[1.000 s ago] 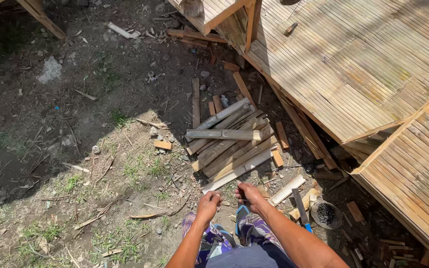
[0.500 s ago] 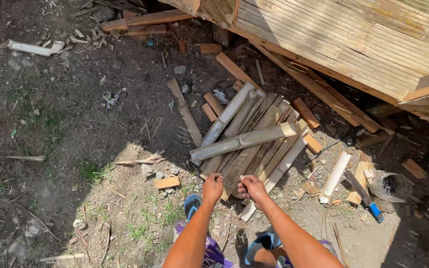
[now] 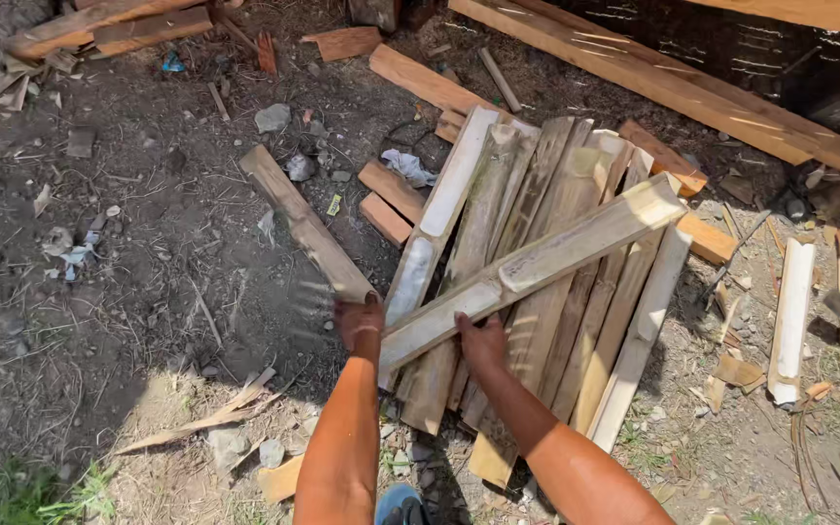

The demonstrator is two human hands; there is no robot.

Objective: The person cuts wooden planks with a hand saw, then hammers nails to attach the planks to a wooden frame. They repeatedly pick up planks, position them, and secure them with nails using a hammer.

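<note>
- Head view, looking down at bare dirt ground strewn with wood scraps and stones.
- I see a pile of split bamboo slats lying side by side, their long axes running from lower left to upper right.
- One long bamboo slat lies crosswise on top of the pile, its near end low at the left, its far end rising to the right.
- My left hand sits at that near end, touching the slat's lower left tip; the fingers curl down over it, but I cannot tell whether the grip is fully closed.
- My right hand rests just beside it, under the slat's lower edge, fingers partly spread on the wood.
- The left hand is the nearer to the slat's end; the slat extends away from both hands, up and to the right.
- A flat wooden plank lies on the ground to the left of the pile, apart from it.
</note>
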